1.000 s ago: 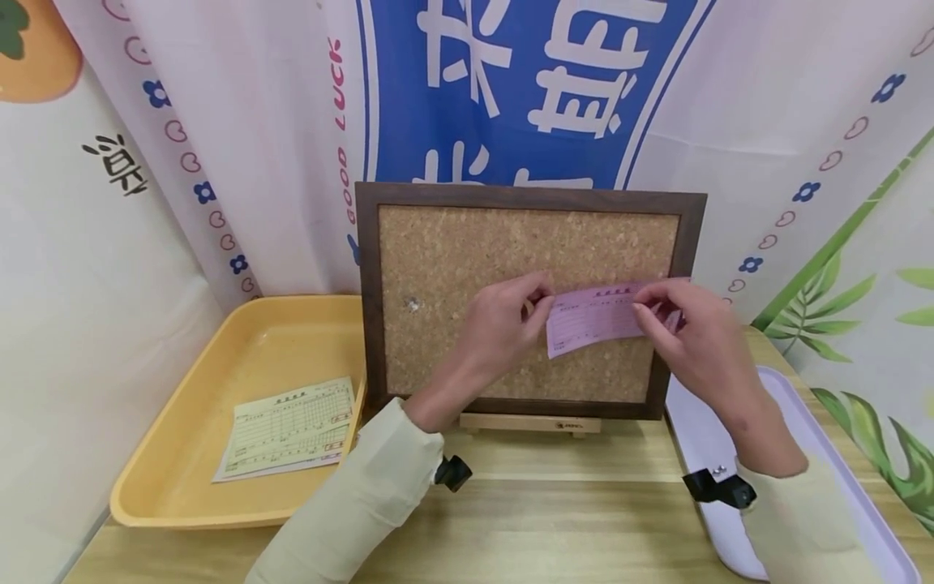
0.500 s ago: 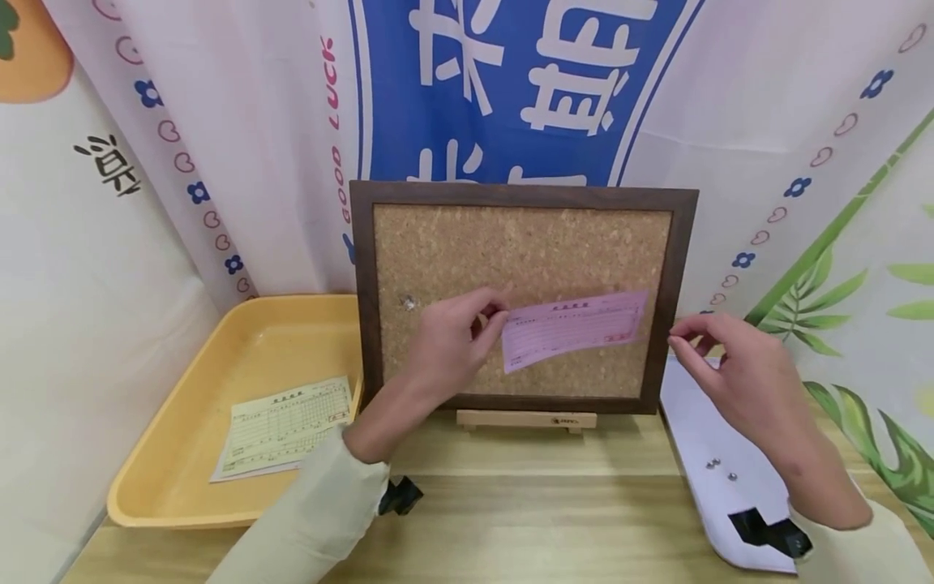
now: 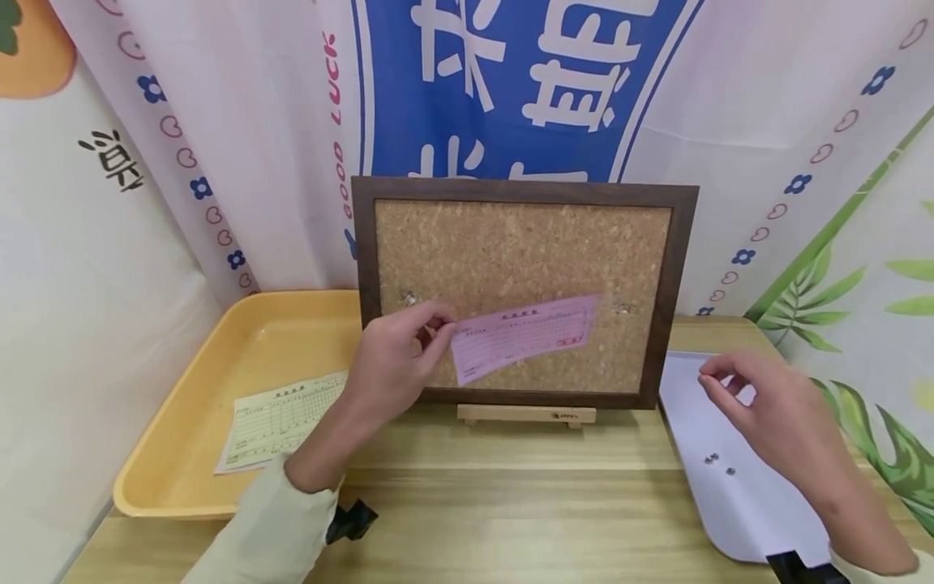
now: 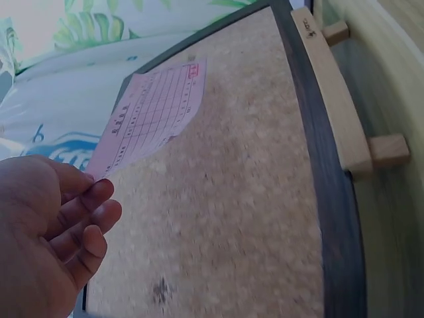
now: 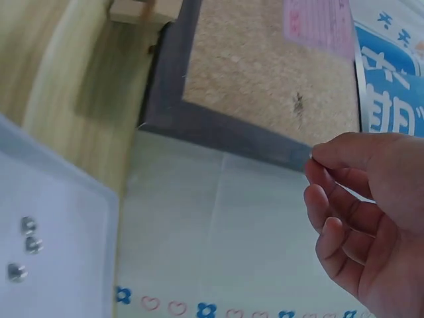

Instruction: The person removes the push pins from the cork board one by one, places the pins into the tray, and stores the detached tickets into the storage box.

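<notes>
My left hand pinches the left end of a pink printed slip between thumb and fingertips. The slip slants in front of the cork board, its right end higher and free. In the left wrist view the left hand holds the slip by one corner. My right hand hovers over the lilac tray, thumb and index tips together. In the right wrist view the right hand shows a tiny bright spot at its fingertips; whether a pin is held is unclear.
Several small silver studs lie in the lilac tray. A yellow tray at left holds yellow printed slips. The dark-framed board leans on a small wooden stand. A printed curtain hangs behind.
The right hand has left the pink slip and moved right and down over the lilac tray. The left hand has carried the slip leftward and slightly down across the board.
</notes>
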Demonstrator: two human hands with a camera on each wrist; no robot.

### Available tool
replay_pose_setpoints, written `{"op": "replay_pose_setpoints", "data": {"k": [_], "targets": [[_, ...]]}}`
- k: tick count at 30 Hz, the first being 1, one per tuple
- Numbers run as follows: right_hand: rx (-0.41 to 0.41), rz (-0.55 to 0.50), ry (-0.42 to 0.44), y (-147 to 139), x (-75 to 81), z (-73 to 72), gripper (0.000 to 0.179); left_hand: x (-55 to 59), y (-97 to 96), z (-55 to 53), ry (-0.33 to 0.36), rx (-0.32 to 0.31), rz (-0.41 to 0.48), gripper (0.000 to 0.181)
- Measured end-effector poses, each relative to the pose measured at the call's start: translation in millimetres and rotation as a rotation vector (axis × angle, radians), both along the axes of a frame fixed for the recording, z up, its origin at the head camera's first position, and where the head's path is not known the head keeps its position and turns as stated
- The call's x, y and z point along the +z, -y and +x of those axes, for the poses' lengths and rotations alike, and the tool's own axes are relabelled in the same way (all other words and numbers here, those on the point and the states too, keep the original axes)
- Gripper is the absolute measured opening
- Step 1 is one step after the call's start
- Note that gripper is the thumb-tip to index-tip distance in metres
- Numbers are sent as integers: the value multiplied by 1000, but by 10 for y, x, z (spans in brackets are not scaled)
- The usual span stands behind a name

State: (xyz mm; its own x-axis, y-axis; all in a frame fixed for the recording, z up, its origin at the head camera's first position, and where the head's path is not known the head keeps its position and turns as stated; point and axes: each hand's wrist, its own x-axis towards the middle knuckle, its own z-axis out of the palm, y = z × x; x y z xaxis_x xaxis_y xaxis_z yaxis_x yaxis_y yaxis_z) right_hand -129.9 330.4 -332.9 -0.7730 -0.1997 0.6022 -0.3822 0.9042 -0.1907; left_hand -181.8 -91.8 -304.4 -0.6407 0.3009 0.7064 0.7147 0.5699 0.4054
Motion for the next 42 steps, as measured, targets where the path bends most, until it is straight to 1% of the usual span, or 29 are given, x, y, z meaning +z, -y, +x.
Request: {"op": "replay_pose_setpoints", "data": {"k": [3,6,9,12,16,22,24,27,29,33,37,42], "targets": [[-33,-4,60,-75,-59,36,18,-39,119,29,11,8,18,6],[-63,-3,118,-141,-110,57,15,-91,263,63,22,30,28,6],[-84,-9,166,-200,-161,68,13,-138,417,101,31,68,23,7],[-100,-23,198,-253,-219,80,13,-160,568,140,32,120,8,7],[-114,-33,223,-329,-292,83,12,-164,762,178,25,183,3,7],[-125,-33,208,-428,-373,82,11,-173,1038,263,47,263,30,8],[-130,-31,206,-452,-390,83,10,-176,1125,297,57,287,49,8],[-143,-24,229,-482,-414,83,8,-176,1249,337,73,306,89,9],[-155,-21,251,-506,-434,88,7,-180,1321,347,81,315,121,10],[-159,-20,280,-568,-476,86,7,-199,1467,354,99,351,166,8],[-152,-15,314,-620,-522,59,5,-242,1649,357,109,404,213,9],[-144,-10,345,-675,-594,35,3,-322,1884,356,172,507,257,12]]}}
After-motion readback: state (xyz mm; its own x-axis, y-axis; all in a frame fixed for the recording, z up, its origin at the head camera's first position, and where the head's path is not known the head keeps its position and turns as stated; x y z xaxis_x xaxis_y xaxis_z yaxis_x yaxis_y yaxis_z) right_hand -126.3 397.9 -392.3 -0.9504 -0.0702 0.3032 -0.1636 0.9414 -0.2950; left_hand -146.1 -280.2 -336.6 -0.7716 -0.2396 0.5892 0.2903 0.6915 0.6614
